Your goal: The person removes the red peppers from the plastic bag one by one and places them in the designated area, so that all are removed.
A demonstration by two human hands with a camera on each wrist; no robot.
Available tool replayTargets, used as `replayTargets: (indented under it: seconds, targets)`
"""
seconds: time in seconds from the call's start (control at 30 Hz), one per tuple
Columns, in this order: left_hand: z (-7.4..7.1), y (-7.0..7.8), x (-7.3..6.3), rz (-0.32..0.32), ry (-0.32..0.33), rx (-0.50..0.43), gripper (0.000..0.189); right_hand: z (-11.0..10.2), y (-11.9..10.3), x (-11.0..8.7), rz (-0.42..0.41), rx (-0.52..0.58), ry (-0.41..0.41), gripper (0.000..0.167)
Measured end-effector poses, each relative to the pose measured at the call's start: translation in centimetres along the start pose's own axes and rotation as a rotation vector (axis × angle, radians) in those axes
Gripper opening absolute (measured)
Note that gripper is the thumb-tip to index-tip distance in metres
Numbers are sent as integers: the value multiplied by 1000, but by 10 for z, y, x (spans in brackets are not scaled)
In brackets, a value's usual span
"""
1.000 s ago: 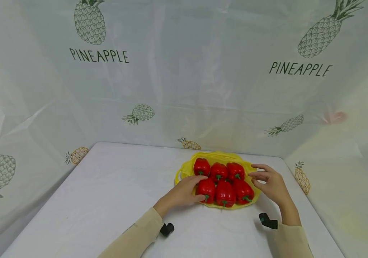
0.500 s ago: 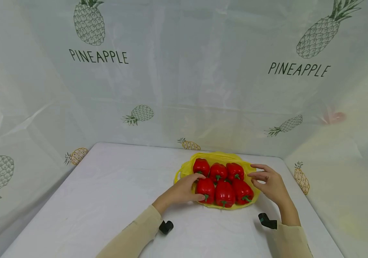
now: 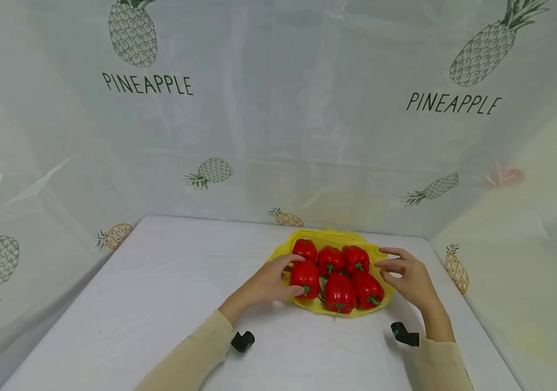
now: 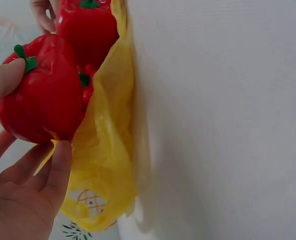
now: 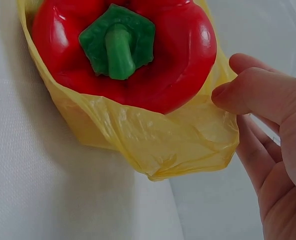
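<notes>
My left hand (image 3: 271, 281) holds a glossy red bell pepper (image 3: 305, 278) between thumb and fingers at the left side of a yellow plastic bag (image 3: 329, 233). In the left wrist view the thumb lies beside the green stem of this bell pepper (image 4: 43, 95), and the fingertips touch its other end. Several more red bell peppers (image 3: 340, 293) sit inside the open bag. At the bag's right edge, my right hand (image 3: 411, 278) pinches the thin yellow plastic (image 5: 202, 140), as the right wrist view shows. One bell pepper (image 5: 172, 60) lies close to that edge.
Under the bag is a table with a white cover (image 3: 176, 282). A pineapple-print sheet (image 3: 308, 130) hangs behind and at both sides. Black wrist-worn devices (image 3: 405, 334) stick out near both sleeves.
My left hand has drawn the front-left bell pepper left and slightly up, away from its neighbour, opening a gap. The right hand keeps its place at the bag's edge.
</notes>
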State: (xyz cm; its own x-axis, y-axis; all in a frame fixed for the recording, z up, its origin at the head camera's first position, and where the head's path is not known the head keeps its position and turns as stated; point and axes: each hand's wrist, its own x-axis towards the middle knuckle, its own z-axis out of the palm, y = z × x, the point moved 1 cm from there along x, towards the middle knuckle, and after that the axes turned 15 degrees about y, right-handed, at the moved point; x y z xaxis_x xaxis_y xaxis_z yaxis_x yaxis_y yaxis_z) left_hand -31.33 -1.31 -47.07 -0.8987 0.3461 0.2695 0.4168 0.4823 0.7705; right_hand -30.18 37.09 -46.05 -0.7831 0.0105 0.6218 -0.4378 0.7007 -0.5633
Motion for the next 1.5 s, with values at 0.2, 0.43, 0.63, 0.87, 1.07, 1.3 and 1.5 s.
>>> replayTargets:
  seconds: [0.2, 0.43, 0.63, 0.87, 1.07, 1.3, 1.5]
  targets:
    - [-17, 6, -6, -36, 21, -59, 69, -2, 1, 0, 9, -6, -4, 24]
    - [-38, 3, -13, -15, 72, -52, 70, -4, 3, 1, 11, -30, -35, 26]
    - [-56, -1, -18, -24, 105, -37, 71, -5, 5, 1, 5, -19, -56, 28]
    - [-70, -14, -21, -45, 142, -9, 70, -5, 6, 2, -18, 6, -44, 29]
    - [-77, -21, -24, -38, 159, -3, 69, -5, 5, 2, -23, 0, -42, 29]
    - [-83, -25, -27, -51, 162, 12, 71, -6, 5, 2, -26, -20, -35, 26]
    - [-90, -32, -27, -55, 169, 36, 72, -6, 5, 3, -33, -12, -30, 27]
